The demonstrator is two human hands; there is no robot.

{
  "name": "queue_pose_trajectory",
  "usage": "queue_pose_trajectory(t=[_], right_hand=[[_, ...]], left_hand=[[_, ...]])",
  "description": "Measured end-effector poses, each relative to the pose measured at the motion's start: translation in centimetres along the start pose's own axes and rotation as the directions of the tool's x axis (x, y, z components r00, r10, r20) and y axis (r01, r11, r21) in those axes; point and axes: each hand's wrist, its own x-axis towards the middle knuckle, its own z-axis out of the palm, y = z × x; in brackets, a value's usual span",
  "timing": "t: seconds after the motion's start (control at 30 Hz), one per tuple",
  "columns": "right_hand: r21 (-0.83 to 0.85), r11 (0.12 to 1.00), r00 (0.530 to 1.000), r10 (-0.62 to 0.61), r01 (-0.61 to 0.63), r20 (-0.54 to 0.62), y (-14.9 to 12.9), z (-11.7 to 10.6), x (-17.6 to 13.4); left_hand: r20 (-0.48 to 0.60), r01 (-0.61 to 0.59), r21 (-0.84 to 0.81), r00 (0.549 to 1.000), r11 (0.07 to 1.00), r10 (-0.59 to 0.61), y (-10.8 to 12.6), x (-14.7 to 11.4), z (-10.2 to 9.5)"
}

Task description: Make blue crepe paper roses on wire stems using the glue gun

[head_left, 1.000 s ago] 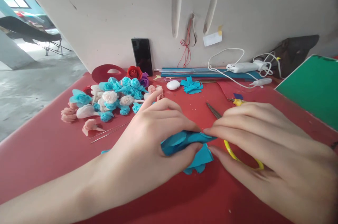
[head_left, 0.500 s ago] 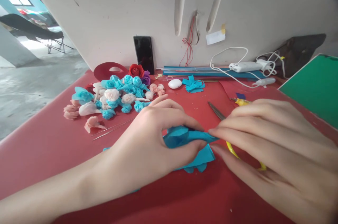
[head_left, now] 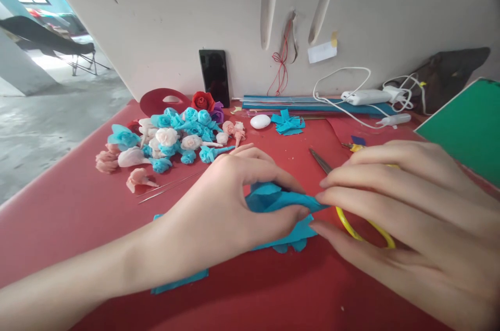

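Observation:
A blue crepe paper flower (head_left: 269,198) is held sideways, its twisted tail pointing right. My left hand (head_left: 234,206) is closed round it, thumb below and fingers above. At the tail, my right hand (head_left: 394,216) has its thumb and fingertips around the thin end; part of that end is hidden. Beneath the hands lie more pieces of blue crepe paper (head_left: 291,237), with another blue strip (head_left: 182,281) under my left forearm. Scissors with yellow handles (head_left: 347,224) lie partly covered by my right hand.
Finished paper flowers in blue, white and pink (head_left: 167,138) are heaped at left on the red table (head_left: 250,294), near thin wires (head_left: 167,188). A phone (head_left: 214,78) leans on the wall. Behind are a white oval object (head_left: 260,122), blue scraps (head_left: 288,123), white cables (head_left: 365,97) and a green board (head_left: 464,130).
The view has shifted slightly, showing more of the blue strip under my left forearm and the yellow handles. My right fingers have shifted a little at the flower's tail; my left hand keeps its hold.

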Motion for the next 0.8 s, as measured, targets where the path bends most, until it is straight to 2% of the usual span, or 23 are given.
queue_pose_trajectory(t=[0.13, 0.33, 0.53, 0.67, 0.8], right_hand=[[0.001, 1.000, 0.999, -0.007, 0.007, 0.039, 0.16, -0.11, -0.31], [0.005, 1.000, 0.997, 0.001, -0.001, 0.080, 0.46, -0.18, -0.48], [-0.038, 0.999, 0.992, -0.023, 0.028, 0.123, 0.65, -0.01, -0.71], [-0.021, 1.000, 0.989, 0.001, 0.002, 0.147, 0.58, 0.11, -0.98], [-0.014, 1.000, 0.983, 0.021, -0.019, 0.182, 0.49, 0.12, -1.04]], left_hand=[[0.038, 0.010, 0.002, 0.999, 1.000, -0.010, -0.16, -0.05, 0.06], [-0.007, -0.069, -0.032, 0.998, 0.997, 0.069, -0.73, -0.49, 0.39], [0.004, -0.026, -0.085, 1.000, 0.996, 0.026, -0.74, -0.69, 0.57], [0.011, -0.008, -0.114, 1.000, 0.993, 0.010, -0.71, -0.55, 0.61], [0.103, 0.092, -0.152, 0.992, 0.984, -0.076, -0.42, -0.22, 0.34]])
